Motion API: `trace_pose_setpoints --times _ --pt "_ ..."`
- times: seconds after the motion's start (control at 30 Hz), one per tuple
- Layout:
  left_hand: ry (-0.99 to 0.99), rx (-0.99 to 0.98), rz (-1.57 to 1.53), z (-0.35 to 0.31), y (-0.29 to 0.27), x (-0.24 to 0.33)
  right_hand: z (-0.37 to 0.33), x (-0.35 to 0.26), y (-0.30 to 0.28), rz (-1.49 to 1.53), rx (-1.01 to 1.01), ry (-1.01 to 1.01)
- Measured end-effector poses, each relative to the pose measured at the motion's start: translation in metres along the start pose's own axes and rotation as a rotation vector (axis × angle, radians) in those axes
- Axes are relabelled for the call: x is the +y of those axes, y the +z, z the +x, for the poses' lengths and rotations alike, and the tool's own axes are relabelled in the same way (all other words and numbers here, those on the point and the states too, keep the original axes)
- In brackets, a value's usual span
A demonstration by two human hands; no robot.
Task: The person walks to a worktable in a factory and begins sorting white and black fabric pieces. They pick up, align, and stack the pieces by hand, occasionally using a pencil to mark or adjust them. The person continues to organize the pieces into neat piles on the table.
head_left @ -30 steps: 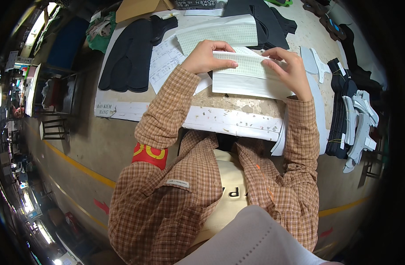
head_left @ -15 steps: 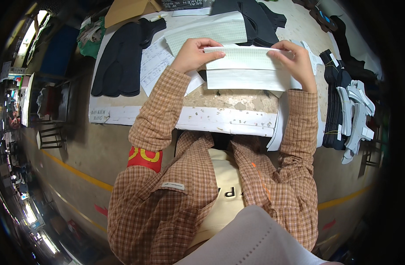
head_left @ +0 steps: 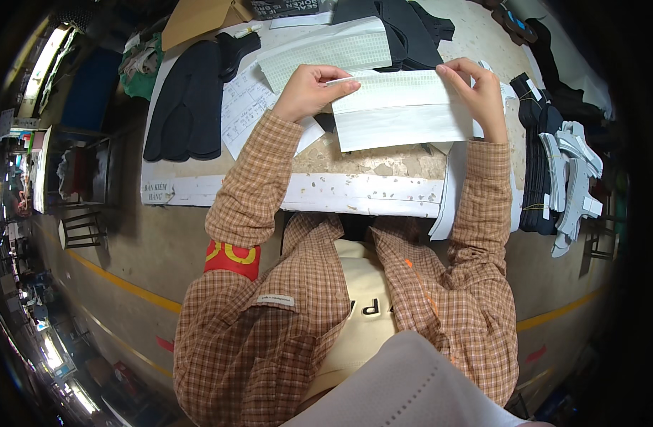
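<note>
A white sheet of paper (head_left: 404, 127) with a pale green printed grid along its upper part is stretched between my hands above the table. A crease runs across it, and the lower part looks blank. My left hand (head_left: 306, 92) pinches its upper left corner between thumb and fingers. At the upper right corner, my right hand (head_left: 479, 92) has its thumb and index finger closed on the edge. Behind it lies another gridded sheet (head_left: 326, 55), partly over a handwritten paper (head_left: 248, 99).
Black flat cut pieces (head_left: 186, 107) lie at the table's left, with more black pieces (head_left: 404, 43) at the back. Bundled black strips (head_left: 536, 164) and white-grey pieces (head_left: 574, 185) are at the right edge. A cardboard box (head_left: 198, 21) stands at the back left.
My right hand's grip has shifted up to the sheet's upper right corner, with its fingers less over the paper. The sheet is slightly tilted, and its lower left edge hangs a little lower.
</note>
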State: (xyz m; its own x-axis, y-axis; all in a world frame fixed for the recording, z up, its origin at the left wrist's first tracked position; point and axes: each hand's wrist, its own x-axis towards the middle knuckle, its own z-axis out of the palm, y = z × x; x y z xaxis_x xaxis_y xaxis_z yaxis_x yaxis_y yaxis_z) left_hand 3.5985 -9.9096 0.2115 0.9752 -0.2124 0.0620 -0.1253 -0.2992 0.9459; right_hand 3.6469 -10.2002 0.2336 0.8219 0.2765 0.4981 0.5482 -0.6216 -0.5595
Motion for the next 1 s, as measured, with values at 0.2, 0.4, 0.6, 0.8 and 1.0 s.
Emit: trace_pose_setpoints --times 0.2,0.4,0.6,0.8,1.0 --pt "0.034 0.084 -0.054 0.001 0.017 -0.011 -0.010 -0.045 0.027 -0.071 0.239 -0.376" --pt "0.101 0.041 -0.046 0.002 0.022 -0.019 -0.021 -0.057 0.059 -0.154 0.176 -0.480" --pt "0.110 0.038 -0.053 0.001 0.022 -0.017 -0.022 -0.052 0.063 -0.168 0.182 -0.491" --pt "0.122 0.045 -0.039 0.001 0.024 -0.017 -0.023 -0.055 0.061 -0.208 0.203 -0.520" --pt "0.131 0.019 0.010 0.000 0.022 -0.015 -0.022 -0.054 0.060 0.018 0.146 -0.346"
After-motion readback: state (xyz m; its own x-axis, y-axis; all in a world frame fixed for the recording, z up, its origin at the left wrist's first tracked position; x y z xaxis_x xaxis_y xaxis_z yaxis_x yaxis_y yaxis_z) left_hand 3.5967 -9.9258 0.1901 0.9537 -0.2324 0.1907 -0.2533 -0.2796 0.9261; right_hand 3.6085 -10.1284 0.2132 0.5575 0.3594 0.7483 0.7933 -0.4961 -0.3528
